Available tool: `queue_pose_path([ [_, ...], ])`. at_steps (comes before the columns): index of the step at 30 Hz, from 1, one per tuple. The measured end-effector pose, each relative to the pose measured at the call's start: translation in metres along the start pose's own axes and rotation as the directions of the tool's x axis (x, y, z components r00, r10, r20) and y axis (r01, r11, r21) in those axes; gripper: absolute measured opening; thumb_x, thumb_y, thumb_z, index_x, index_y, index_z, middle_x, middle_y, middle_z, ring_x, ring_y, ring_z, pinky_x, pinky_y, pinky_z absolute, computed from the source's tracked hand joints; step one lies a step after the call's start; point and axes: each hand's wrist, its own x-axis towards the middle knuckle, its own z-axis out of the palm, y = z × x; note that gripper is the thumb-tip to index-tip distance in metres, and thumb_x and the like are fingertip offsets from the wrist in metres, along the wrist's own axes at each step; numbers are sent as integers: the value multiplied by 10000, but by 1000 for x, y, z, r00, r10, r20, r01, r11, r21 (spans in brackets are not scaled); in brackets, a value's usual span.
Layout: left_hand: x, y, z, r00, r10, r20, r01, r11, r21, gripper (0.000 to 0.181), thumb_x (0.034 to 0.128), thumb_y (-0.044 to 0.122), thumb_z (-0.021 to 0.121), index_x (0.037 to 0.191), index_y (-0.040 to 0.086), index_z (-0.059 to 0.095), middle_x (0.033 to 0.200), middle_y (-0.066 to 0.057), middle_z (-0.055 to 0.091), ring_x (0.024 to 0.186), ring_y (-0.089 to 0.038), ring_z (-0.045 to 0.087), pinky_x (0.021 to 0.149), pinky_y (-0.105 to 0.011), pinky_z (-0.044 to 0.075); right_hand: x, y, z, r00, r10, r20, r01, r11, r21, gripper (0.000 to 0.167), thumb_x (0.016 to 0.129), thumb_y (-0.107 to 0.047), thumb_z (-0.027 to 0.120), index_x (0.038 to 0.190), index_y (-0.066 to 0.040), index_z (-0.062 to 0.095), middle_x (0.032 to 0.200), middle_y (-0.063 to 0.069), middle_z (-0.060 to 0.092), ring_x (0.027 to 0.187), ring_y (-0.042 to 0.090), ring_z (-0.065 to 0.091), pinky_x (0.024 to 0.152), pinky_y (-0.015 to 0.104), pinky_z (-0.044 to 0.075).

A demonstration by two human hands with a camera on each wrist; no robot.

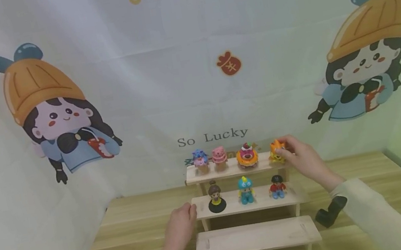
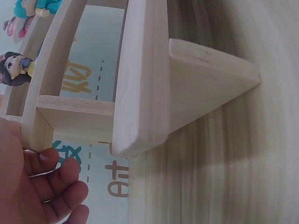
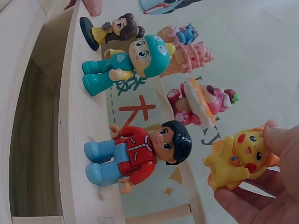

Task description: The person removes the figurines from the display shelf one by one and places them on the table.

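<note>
At the right end of the top shelf, my right hand (image 1: 301,159) pinches a yellow toy figurine (image 3: 233,161) with orange parts between thumb and fingers. Whether its base touches the board cannot be told. My left hand (image 1: 179,228) grips the left end of the middle shelf (image 2: 39,126) of a three-step wooden display stand (image 1: 257,237), its fingers curled by the board's edge. Along the top shelf stand a blue ice-cream figure (image 1: 201,161), a pink ice-cream figure (image 1: 220,158) and a pink bear figure (image 1: 247,157) with an orange ring.
The middle shelf carries a brown-haired doll (image 1: 216,197) on a black base, a teal-suited figure (image 1: 246,191) and a red-jacketed figure (image 1: 277,187). The stand rests on a wood-grain table (image 1: 130,229). A printed cloth (image 1: 130,88) hangs behind and along both sides.
</note>
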Motion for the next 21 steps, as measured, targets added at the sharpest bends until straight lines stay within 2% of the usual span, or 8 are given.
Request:
queue_pose_path([
  [5, 1, 1, -1, 1000, 1, 2, -1, 1000, 14, 291, 999, 207, 442, 740, 92, 505, 589, -13, 417, 569, -166, 422, 538, -318, 382, -4, -5, -8, 999, -29, -27, 29, 1000, -2, 346, 964, -184, 565, 1240, 15, 504, 1168, 265, 608, 1082, 450, 587, 879, 547, 479],
  [10, 1, 1, -2, 999, -24, 30, 24, 1000, -10, 281, 1002, 207, 433, 764, 83, 514, 590, -11, 408, 563, -160, 422, 534, -305, 381, -11, -7, -15, 999, -36, -34, 37, 999, 15, 347, 957, -200, 578, 1231, 4, 516, 1142, 247, 624, 1066, 433, 605, 825, 508, 514],
  [17, 1, 1, -1, 999, -22, 49, 23, 999, -23, 274, 1010, 214, 417, 794, 78, 514, 605, -11, 400, 579, -160, 420, 537, -308, 375, -28, -14, -23, 999, -40, -22, 41, 998, 42, 340, 948, -195, 594, 1204, 19, 529, 1129, 242, 629, 1067, 442, 603, 813, 488, 531],
  [21, 1, 3, -1, 998, -21, 54, 23, 999, -33, 278, 1013, 214, 410, 796, 76, 515, 604, -8, 392, 565, -154, 408, 516, -295, 359, -40, -14, -26, 999, -46, -12, 46, 997, 56, 318, 943, -180, 599, 1186, 16, 537, 1076, 203, 644, 1032, 414, 624, 764, 414, 553],
])
